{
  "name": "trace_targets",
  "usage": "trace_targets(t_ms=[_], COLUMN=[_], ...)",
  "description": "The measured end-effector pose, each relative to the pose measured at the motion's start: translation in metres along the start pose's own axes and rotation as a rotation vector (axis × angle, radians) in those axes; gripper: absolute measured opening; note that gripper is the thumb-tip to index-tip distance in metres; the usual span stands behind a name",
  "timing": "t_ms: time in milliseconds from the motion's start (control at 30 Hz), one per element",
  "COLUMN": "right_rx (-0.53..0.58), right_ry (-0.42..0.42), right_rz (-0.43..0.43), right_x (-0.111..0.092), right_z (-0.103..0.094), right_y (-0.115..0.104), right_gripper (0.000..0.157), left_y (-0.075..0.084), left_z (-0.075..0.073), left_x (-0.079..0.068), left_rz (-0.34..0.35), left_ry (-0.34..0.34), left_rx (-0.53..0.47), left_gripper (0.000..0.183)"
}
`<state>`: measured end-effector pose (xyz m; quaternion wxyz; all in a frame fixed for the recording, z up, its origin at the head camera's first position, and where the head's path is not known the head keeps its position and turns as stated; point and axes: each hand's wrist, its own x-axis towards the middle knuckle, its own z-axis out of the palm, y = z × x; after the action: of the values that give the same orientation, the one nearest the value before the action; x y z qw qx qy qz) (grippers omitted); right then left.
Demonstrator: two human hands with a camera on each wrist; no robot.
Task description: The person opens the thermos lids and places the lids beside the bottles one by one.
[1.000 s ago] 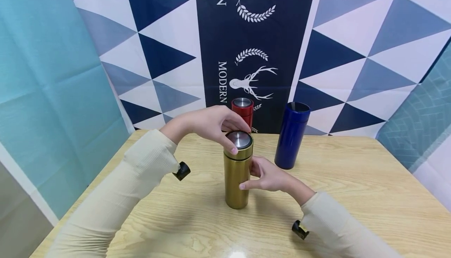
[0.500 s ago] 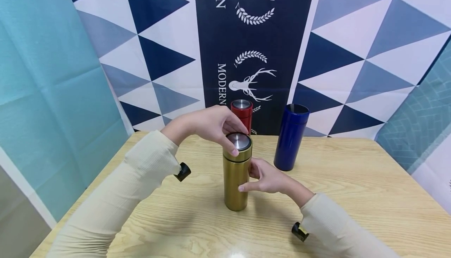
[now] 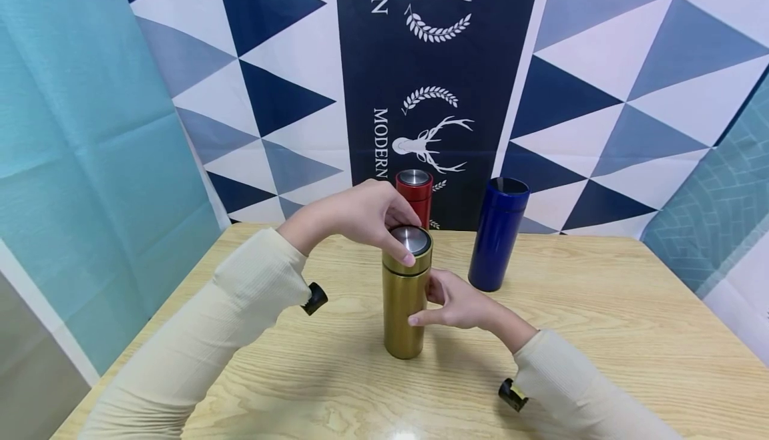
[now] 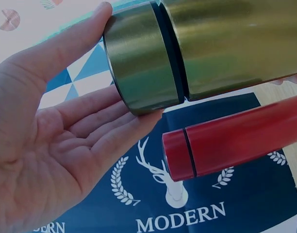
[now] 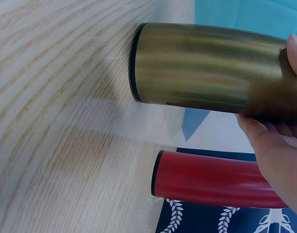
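Observation:
A gold thermos (image 3: pixel 401 310) stands upright on the table, its lid (image 4: pixel 143 63) topped by a steel disc with a dark ring. My left hand (image 3: pixel 363 216) grips that lid from above and the left, thumb at the near side and fingers around the far side. In the left wrist view a dark band runs between lid and body. Lower down, my right hand (image 3: pixel 459 303) holds the thermos body from the right, thumb in front and the other fingers partly hidden behind it. The thermos base sits on the wood in the right wrist view.
Behind the gold thermos stands a red thermos (image 3: pixel 414 194), partly hidden by my left hand. A blue thermos (image 3: pixel 496 240) with a dark top is at the back right. The wooden table (image 3: pixel 577 280) ends at a patterned cloth (image 3: pixel 444 66).
My left thumb has shifted slightly to the right along the near side of the lid. The right hand and the thermos body keep about the same place on the table.

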<state>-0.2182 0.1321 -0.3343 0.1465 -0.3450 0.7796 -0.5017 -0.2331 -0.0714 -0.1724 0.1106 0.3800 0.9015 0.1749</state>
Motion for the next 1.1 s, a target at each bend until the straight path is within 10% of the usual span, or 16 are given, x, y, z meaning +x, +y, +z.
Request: trace_targets(t_ms=[700,1100], right_rx=[-0.022,-0.016], right_ry=[-0.003,-0.007], right_rz=[0.014,0.031], right_x=[0.000,0.001], right_z=[0.000,-0.002], right_y=[0.000,0.000], right_gripper=[0.066,0.067], left_y=[0.010,-0.012], left_z=[0.006,0.006], left_x=[-0.004,-0.003], left_rz=[0.008,-0.014], left_ry=[0.098,0.041], left_rx=[0.099,0.010], left_gripper=[0.029,0.064])
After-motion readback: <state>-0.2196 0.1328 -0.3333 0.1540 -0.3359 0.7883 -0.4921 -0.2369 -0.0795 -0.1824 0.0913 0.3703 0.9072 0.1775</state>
